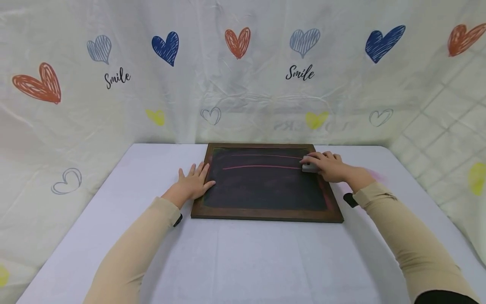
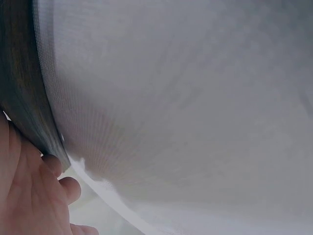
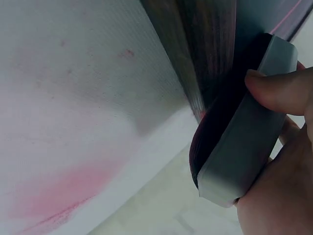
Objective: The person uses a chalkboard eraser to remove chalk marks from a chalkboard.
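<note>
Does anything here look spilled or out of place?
Yes: a pink smudge marks the white table, to the right of the board. It looks odd because similar pink lines are on the board, while this lies outside it.

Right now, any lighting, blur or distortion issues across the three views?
Head: fairly even light, soft shadows beside both sleeves, pink lines legible. Left wrist: dim, the white cloth hazy and soft, the chalkboard frame bowed, likely lens distortion. Right wrist: dim too, the eraser fairly clear, its underside nearly black.
</note>
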Demonstrator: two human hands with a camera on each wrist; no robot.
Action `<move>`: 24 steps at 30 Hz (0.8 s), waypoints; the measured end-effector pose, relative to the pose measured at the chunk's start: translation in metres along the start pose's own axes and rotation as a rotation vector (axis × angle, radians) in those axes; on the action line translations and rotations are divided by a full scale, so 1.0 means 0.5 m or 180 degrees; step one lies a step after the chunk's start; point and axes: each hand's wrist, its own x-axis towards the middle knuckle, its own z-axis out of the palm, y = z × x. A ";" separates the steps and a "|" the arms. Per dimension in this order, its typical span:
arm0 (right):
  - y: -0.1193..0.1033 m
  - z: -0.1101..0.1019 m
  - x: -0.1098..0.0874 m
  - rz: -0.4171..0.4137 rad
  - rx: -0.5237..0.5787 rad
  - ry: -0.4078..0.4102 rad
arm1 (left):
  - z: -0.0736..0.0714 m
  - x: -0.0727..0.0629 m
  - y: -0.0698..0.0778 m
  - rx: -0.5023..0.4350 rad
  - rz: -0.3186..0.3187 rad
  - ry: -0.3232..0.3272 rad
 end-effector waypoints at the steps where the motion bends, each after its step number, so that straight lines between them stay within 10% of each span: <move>1: 0.002 0.001 0.003 -0.0027 0.0024 0.0003 | 0.000 0.001 0.000 0.0006 0.0000 0.0003; 24: -0.093 0.008 0.130 -0.0041 0.0398 -0.0403 | 0.002 0.007 -0.001 0.0065 -0.0035 -0.0033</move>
